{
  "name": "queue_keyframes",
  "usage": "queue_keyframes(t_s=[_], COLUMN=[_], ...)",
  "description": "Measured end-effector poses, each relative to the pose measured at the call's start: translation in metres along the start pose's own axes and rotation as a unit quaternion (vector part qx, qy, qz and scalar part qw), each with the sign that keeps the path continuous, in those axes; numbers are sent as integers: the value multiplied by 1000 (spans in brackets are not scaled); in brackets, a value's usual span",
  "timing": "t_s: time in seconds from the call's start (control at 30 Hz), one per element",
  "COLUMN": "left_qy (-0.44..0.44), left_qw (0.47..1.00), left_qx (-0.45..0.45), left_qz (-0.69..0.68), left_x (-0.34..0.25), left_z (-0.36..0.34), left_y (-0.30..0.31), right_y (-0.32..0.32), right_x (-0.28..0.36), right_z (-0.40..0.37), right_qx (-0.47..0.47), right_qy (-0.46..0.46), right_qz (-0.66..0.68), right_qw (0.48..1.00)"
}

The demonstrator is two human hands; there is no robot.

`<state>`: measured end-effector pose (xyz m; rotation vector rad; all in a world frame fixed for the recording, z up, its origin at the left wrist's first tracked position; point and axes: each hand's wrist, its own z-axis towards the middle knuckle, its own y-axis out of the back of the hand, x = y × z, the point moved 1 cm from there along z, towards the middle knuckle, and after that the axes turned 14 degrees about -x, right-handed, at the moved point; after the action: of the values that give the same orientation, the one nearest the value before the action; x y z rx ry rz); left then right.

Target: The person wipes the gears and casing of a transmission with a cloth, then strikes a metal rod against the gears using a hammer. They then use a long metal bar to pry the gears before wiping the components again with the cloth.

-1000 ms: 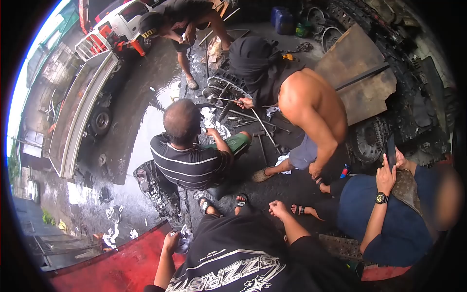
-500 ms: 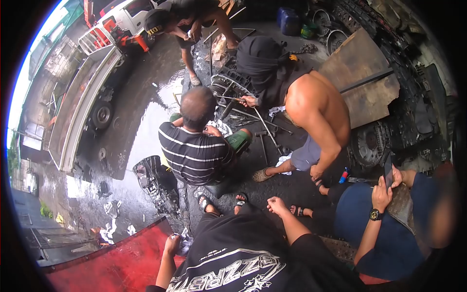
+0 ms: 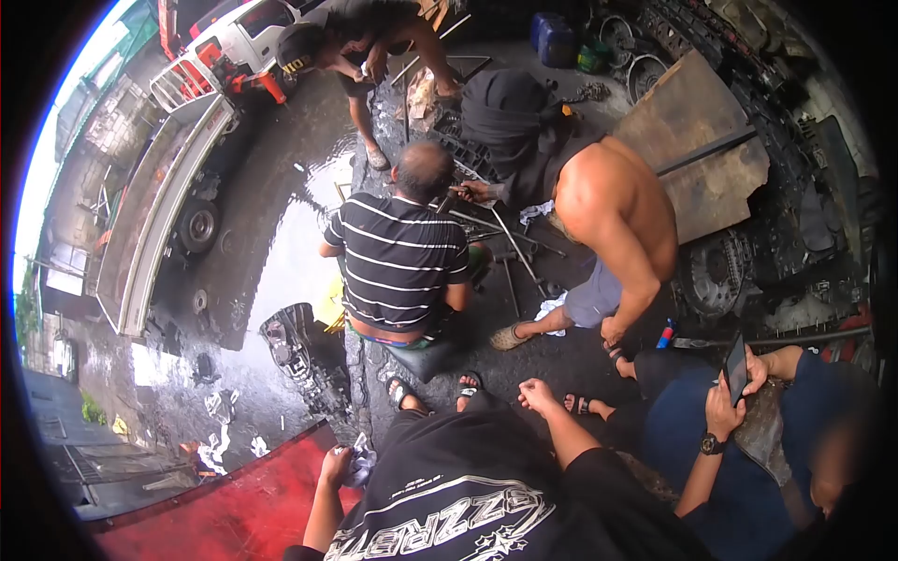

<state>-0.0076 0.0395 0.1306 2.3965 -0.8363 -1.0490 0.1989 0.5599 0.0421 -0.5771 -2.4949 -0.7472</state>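
Note:
My left hand (image 3: 337, 464) is closed on a crumpled pale rag (image 3: 360, 460), just above the edge of the red panel. My right hand (image 3: 536, 396) is held out past my right knee with its fingers curled in, and no object shows in it. In front of me a person in a striped shirt (image 3: 402, 262) sits low with their back to me. Beyond, a bare-backed person with a black cloth over the head (image 3: 510, 122) grips a dark tool (image 3: 461, 193) over metal parts that are partly hidden.
Long bars (image 3: 510, 248) lie on the wet ground. A black engine part (image 3: 304, 346) stands left, near the red panel (image 3: 234, 496). At right, a seated person holds a phone (image 3: 736, 366). A truck (image 3: 168, 187), a brown board (image 3: 697, 140) and blue jugs (image 3: 556, 39) stand farther off.
The person in the striped shirt has leaned forward and shifted right, now covering more of the metal parts. The phone has moved slightly down and left. My hands have barely moved.

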Motion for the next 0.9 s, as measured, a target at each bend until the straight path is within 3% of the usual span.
queue_keyframes(t_s=[0.2,0.3,0.5,0.63,0.83,0.9], left_qy=[7,-33,-8,36,12,54], left_qw=[1000,999,998,996,999,997], left_qx=[-19,11,52,28,24,44], left_qz=[6,19,-34,-76,-42,-46], left_x=[-13,-2,-6,3,11,-11], left_z=[1,11,-1,-8,-12,-28], left_y=[-9,-12,-19,-22,-17,-12], right_y=[4,5,6,4,-2,-2], right_x=[1,6,13,21,25,25], right_z=[5,5,11,10,4,3], right_qx=[1,3,-7,-15,-11,-7], right_qy=[-4,-4,22,33,38,37], right_qz=[-6,-7,-24,-31,-41,-41], right_qw=[1000,1000,999,999,998,998])
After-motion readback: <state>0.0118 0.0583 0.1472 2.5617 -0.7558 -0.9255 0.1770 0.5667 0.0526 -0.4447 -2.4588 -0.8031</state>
